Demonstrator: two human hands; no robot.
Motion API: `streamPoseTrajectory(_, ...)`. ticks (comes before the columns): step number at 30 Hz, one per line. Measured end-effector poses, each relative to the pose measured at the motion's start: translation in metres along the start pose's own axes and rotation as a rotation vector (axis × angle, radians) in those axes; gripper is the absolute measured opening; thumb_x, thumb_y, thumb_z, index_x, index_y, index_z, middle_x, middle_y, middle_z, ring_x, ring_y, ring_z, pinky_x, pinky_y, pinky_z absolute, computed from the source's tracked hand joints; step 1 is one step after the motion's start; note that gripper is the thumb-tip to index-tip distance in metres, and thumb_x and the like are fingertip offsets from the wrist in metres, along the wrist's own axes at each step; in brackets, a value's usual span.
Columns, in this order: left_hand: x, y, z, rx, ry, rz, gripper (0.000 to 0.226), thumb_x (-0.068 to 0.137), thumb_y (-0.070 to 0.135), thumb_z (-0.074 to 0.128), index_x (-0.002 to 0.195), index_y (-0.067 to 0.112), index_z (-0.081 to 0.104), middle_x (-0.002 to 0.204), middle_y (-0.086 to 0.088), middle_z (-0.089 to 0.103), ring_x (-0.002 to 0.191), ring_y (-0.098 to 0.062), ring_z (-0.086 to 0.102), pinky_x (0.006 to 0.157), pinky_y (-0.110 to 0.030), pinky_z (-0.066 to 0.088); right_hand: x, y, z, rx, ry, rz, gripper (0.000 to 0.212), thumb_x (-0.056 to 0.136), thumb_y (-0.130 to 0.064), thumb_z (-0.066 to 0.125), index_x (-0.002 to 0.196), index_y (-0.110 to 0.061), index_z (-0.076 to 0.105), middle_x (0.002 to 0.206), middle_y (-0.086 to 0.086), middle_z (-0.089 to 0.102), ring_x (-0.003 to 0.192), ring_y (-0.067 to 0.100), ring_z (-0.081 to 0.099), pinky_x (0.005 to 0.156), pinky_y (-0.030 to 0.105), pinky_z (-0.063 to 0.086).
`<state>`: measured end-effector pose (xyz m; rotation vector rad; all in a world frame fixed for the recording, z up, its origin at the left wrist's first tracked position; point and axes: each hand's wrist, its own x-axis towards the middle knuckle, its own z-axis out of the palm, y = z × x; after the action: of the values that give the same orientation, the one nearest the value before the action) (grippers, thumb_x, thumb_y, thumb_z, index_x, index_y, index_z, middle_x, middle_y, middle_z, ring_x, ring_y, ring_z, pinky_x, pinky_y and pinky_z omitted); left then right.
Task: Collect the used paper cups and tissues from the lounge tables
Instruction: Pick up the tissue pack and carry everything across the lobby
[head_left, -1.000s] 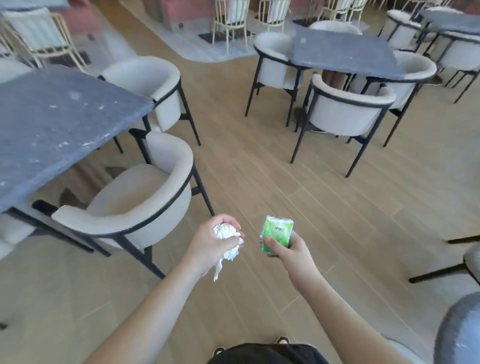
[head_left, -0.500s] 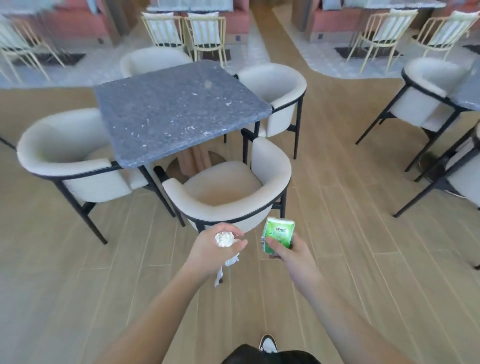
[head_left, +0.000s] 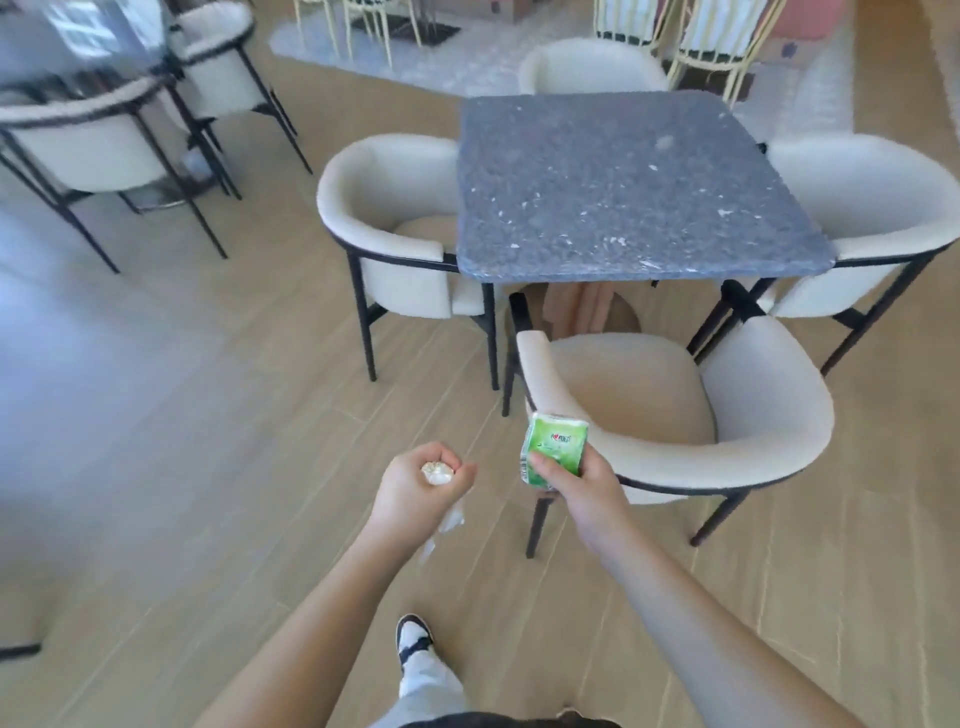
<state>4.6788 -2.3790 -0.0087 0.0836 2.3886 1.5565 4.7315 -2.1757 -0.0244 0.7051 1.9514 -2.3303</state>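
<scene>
My left hand (head_left: 415, 493) is curled round a crumpled white tissue (head_left: 437, 473); a loose end of it hangs below the fist. My right hand (head_left: 576, 488) grips a small green tissue pack (head_left: 556, 449), held upright in front of the nearest chair. Ahead stands a grey speckled square table (head_left: 623, 192) with nothing on its top. No paper cups are in view.
Several cream armchairs with black legs ring the table; the nearest one (head_left: 675, 415) is just beyond my right hand. Another table and chairs (head_left: 104, 130) stand at the far left, blurred. Wooden floor (head_left: 208, 415) lies open to the left. My foot (head_left: 413, 636) shows below.
The view has swung left, so the grey table and its chairs now sit to the right. Both hands keep their hold on the tissue and the green pack.
</scene>
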Motion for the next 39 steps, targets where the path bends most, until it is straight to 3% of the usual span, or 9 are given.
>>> streamPoseTrajectory(2,0.011,-0.008,-0.030,-0.037,0.034,-0.019,0.023,0.076,0.044,0.070,0.062,0.030,0.059,0.051,0.010,0.056,0.045,-0.010,0.045,0.040,-0.015,0.036,0.023,-0.004,0.037,0.000,-0.048,0.020,0.021,0.089,-0.017,0.074,0.110,-0.020,0.069,0.097,-0.004,0.078,0.086,0.012,0.074,0.067,0.024,0.055)
streamPoseTrajectory(7,0.053,-0.038,-0.121,-0.006,0.105,-0.015,0.034,0.085,0.019,0.073,0.058,0.030,0.057,0.063,0.017,0.061,0.062,0.002,0.055,0.062,-0.008,0.041,0.085,-0.020,0.140,-0.008,-0.167,0.040,0.021,0.089,-0.015,0.074,0.109,-0.017,0.068,0.094,-0.005,0.077,0.086,0.011,0.073,0.072,0.030,0.056)
streamPoseTrajectory(13,0.108,-0.048,-0.219,-0.042,0.219,-0.023,0.019,0.076,0.037,0.066,0.061,0.028,0.059,0.065,0.014,0.064,0.059,-0.008,0.054,0.056,-0.015,0.043,0.139,-0.049,0.245,-0.044,-0.252,0.018,0.016,0.088,-0.012,0.073,0.102,-0.018,0.069,0.089,-0.005,0.078,0.079,0.009,0.073,0.065,0.024,0.057)
streamPoseTrajectory(16,0.135,-0.048,-0.244,-0.052,0.263,-0.003,0.017,0.070,0.043,0.063,0.061,0.029,0.059,0.063,0.018,0.063,0.058,-0.001,0.054,0.055,-0.010,0.043,0.159,-0.056,0.276,-0.066,-0.286,0.013,0.014,0.088,-0.011,0.073,0.101,-0.017,0.068,0.086,-0.006,0.077,0.078,0.008,0.072,0.066,0.025,0.057)
streamPoseTrajectory(19,0.164,-0.051,-0.259,-0.063,0.290,-0.001,0.018,0.070,0.043,0.064,0.064,0.027,0.060,0.061,0.014,0.060,0.057,-0.006,0.053,0.057,-0.018,0.045,0.184,-0.060,0.295,-0.076,-0.286,0.022,0.015,0.088,-0.010,0.073,0.100,-0.017,0.068,0.085,-0.006,0.077,0.078,0.008,0.072,0.068,0.026,0.057)
streamPoseTrajectory(27,0.266,-0.053,-0.286,-0.022,0.347,0.014,0.029,0.085,0.020,0.073,0.062,0.030,0.059,0.063,0.016,0.062,0.060,-0.002,0.054,0.060,-0.019,0.045,0.288,-0.077,0.346,-0.057,-0.320,0.033,0.016,0.088,-0.012,0.074,0.102,-0.020,0.068,0.086,-0.008,0.078,0.077,0.006,0.072,0.066,0.022,0.056)
streamPoseTrajectory(31,0.316,-0.034,-0.314,0.011,0.382,0.022,0.038,0.085,0.012,0.073,0.059,0.035,0.058,0.062,0.022,0.062,0.058,0.005,0.056,0.056,-0.009,0.041,0.346,-0.105,0.384,-0.055,-0.393,0.006,0.018,0.089,-0.013,0.075,0.104,-0.020,0.069,0.089,-0.006,0.077,0.080,0.008,0.072,0.067,0.023,0.056)
streamPoseTrajectory(35,0.356,-0.024,-0.356,-0.011,0.463,0.024,0.030,0.084,0.016,0.070,0.060,0.026,0.056,0.063,0.015,0.061,0.058,-0.003,0.054,0.054,-0.016,0.043,0.395,-0.131,0.421,-0.065,-0.461,-0.007,0.020,0.090,-0.011,0.073,0.106,-0.023,0.068,0.092,-0.009,0.077,0.084,0.010,0.072,0.067,0.023,0.056)
streamPoseTrajectory(39,0.388,-0.033,-0.398,-0.007,0.534,-0.020,0.032,0.089,0.013,0.069,0.061,0.022,0.055,0.058,0.015,0.057,0.053,-0.006,0.051,0.044,-0.014,0.039,0.431,-0.139,0.470,-0.073,-0.504,0.005,0.017,0.090,-0.010,0.073,0.102,-0.021,0.069,0.089,-0.007,0.077,0.081,0.009,0.072,0.066,0.023,0.055)
